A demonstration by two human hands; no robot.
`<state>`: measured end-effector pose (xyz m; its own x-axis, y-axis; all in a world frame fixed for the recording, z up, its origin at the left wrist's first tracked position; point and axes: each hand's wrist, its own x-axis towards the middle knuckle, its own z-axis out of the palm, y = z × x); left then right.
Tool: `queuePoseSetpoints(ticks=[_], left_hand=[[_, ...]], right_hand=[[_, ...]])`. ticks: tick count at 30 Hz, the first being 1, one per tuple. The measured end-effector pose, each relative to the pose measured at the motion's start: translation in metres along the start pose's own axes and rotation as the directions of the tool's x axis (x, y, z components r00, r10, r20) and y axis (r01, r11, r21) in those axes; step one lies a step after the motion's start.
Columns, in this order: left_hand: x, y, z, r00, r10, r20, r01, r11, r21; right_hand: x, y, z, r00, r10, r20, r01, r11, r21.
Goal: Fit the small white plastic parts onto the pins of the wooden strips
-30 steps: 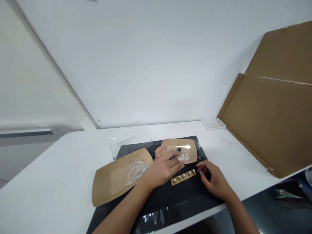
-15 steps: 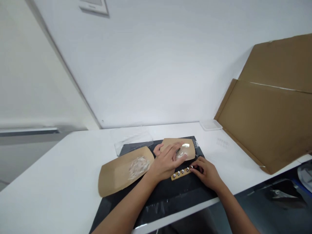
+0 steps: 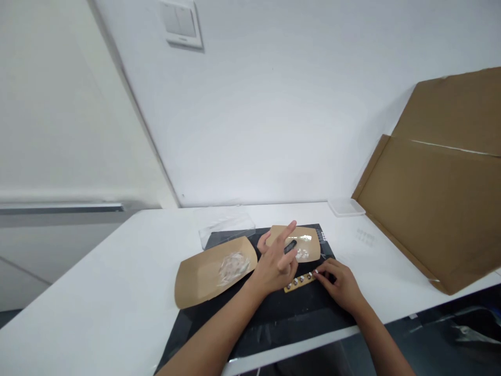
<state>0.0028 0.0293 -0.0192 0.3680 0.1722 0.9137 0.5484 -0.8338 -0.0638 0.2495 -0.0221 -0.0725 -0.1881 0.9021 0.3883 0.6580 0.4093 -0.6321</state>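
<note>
My left hand (image 3: 274,266) is above the near side of a small tan paper tray (image 3: 315,237). One finger points up and away, another sticks out left, and those nearest the strip are bent. A small dark object (image 3: 290,246) shows between the fingers; what it is stays unclear. Just right of it, my right hand (image 3: 340,284) is closed in a pinch at the right end of a narrow yellowish strip (image 3: 287,288). Several shiny round metal pieces with white tops stand in a row on the strip. Small white bits (image 3: 302,254) lie in the tray.
A larger tan paper tray (image 3: 191,279) with clear slivers (image 3: 234,267) lies left on the black mat (image 3: 270,318). Behind it stands a clear plastic container (image 3: 227,225). A shallow clear lid or tray (image 3: 346,207) and an opened cardboard box (image 3: 430,203) are at right.
The view has shifted, so everything sits farther right. My left hand's fingers have spread, one now pointing upward, and the dark object shows more plainly. My right hand stays at the strip's end.
</note>
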Motion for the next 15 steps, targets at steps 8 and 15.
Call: queuePoseSetpoints(ticks=[8,15], left_hand=[[0.002,0.004,-0.005,0.994,-0.031,0.101,0.028,0.999,0.033],[0.007,0.007,-0.008,0.991,-0.076,0.108,0.071,0.996,0.051]], right_hand=[[-0.001,0.002,-0.002,0.997,0.006,-0.079,-0.004,1.000,0.019],[0.007,-0.008,-0.008,0.991,0.075,-0.111,-0.056,0.985,0.165]])
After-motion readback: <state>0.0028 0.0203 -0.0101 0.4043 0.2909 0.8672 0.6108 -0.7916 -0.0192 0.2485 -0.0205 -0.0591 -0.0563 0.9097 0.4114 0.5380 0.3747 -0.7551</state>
